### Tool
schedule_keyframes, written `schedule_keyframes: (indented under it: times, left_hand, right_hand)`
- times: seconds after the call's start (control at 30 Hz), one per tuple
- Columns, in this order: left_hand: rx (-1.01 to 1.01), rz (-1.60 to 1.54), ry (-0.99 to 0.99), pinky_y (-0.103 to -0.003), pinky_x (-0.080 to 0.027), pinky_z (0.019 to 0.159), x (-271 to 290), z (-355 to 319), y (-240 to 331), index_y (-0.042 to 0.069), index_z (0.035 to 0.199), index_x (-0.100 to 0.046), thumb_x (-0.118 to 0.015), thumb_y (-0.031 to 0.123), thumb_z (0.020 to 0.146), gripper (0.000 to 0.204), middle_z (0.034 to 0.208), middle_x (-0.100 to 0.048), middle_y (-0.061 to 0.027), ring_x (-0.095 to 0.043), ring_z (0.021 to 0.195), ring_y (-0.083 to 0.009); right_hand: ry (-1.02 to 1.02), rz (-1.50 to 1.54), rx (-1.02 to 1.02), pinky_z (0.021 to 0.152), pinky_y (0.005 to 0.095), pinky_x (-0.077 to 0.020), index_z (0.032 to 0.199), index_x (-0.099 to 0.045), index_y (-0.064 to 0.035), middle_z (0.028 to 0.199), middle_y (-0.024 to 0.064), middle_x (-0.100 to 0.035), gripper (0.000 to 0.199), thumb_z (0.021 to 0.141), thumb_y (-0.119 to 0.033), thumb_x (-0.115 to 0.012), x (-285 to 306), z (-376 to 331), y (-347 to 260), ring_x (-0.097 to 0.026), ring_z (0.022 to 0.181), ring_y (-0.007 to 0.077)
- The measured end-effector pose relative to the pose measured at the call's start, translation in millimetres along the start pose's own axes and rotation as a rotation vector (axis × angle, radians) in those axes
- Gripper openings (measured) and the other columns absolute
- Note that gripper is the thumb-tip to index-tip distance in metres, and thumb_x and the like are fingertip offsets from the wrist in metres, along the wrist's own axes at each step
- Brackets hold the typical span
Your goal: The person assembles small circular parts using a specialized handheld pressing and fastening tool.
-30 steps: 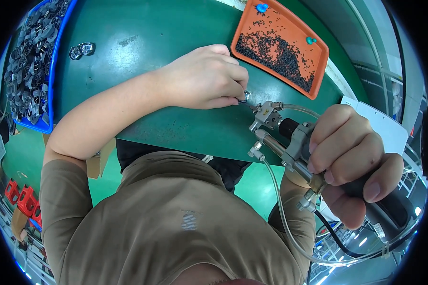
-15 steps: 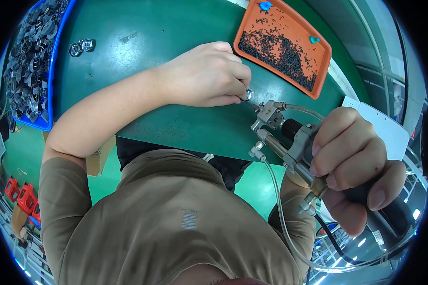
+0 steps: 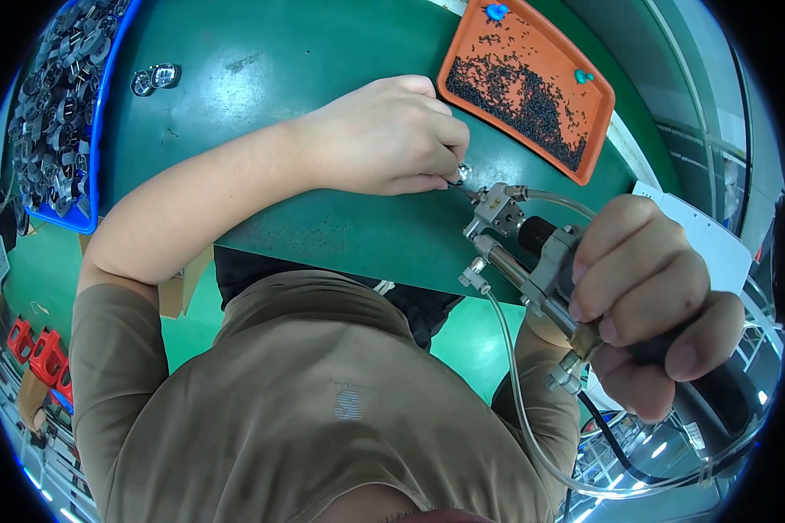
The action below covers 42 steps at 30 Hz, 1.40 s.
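Observation:
My left hand (image 3: 401, 135) is closed above the green table (image 3: 235, 105), its thumb and forefinger pinching a small shiny part (image 3: 463, 173) that they mostly hide. In my right hand (image 3: 650, 296) is a dispensing gun (image 3: 532, 279), with a black handle, a metal valve block, a clear hose and a black cable. Its thin tip points at the pinched part, close to my left fingertips; I cannot tell whether it touches. Just beyond lies an orange tray (image 3: 600, 131) holding many tiny black pieces and two blue-green knobs.
A blue bin (image 3: 101, 113) full of grey and black round parts stands at the far left. Two round shiny-rimmed parts (image 3: 155, 79) lie near it on the table. A white panel (image 3: 702, 235) is behind my right hand. Red stools (image 3: 47, 356) stand on the floor at left.
The view has shifted slightly, so the table, bin and tray sit a little differently. Both hands keep their grips, and the gun's tip stays by the small part.

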State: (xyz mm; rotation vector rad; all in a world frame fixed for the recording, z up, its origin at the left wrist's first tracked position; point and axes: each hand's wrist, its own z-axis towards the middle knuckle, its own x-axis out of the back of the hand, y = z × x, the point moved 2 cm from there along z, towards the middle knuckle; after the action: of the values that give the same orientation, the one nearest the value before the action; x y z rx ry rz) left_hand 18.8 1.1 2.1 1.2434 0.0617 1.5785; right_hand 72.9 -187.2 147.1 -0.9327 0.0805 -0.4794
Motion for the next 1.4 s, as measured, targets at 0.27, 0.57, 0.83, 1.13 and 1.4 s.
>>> schedule_keyframes:
  times: [0.27,0.57,0.83,1.13,1.4]
  left_hand:
    - [0.016,0.024,-0.019,-0.038,-0.046,0.082,4,-8,12,0.015,0.086,-0.075,-0.078,0.026,0.082,0.012,0.092,-0.066,0.0029,-0.067,0.091,-0.0176]
    - [0.314,0.928,0.268,-0.042,-0.056,0.081,182,-56,33,0.012,0.085,-0.075,-0.073,0.014,0.08,0.006,0.1,-0.076,-0.0067,-0.072,0.092,-0.026]
    - [0.689,1.113,0.506,-0.043,-0.05,0.096,242,-165,39,0.009,0.095,-0.076,-0.079,0.022,0.082,0.019,0.114,-0.072,-0.0091,-0.066,0.109,-0.0307]
    - [0.818,0.722,-0.002,-0.043,-0.049,0.101,168,-141,45,0.005,0.119,-0.068,-0.075,0.007,0.077,0.042,0.117,-0.069,-0.0145,-0.063,0.115,-0.0324]
    - [0.666,0.388,0.043,-0.042,-0.05,0.096,117,-95,24,0.006,0.109,-0.074,-0.078,0.018,0.085,0.027,0.105,-0.069,-0.0093,-0.064,0.107,-0.0297]
  right_hand:
    - [0.345,-0.094,-0.04,0.051,0.0293,-0.0405,0.097,-0.044,-0.0149,0.061,-0.0041,-0.051,0.036,0.095,-0.031,-0.076,-37,9,-3,-0.054,0.048,0.0122]
    - [0.372,-0.028,0.293,0.058,0.0227,-0.0393,0.113,-0.058,-0.0121,0.067,-0.0049,-0.059,0.038,0.092,-0.037,-0.078,-2,-22,-52,-0.056,0.049,0.0081]
    - [0.348,-0.061,0.261,0.053,0.0244,-0.0392,0.12,-0.057,-0.0123,0.067,-0.0049,-0.058,0.054,0.09,-0.052,-0.078,2,-10,-35,-0.056,0.049,0.0093]
    - [0.244,-0.046,0.231,0.053,0.0262,-0.0396,0.119,-0.056,-0.0121,0.067,-0.0038,-0.056,0.053,0.091,-0.053,-0.077,7,-12,-27,-0.054,0.049,0.0107]
    - [0.183,-0.079,0.208,0.056,0.0278,-0.0404,0.123,-0.054,-0.0127,0.07,-0.0034,-0.057,0.054,0.093,-0.052,-0.075,8,-8,-33,-0.057,0.051,0.011]
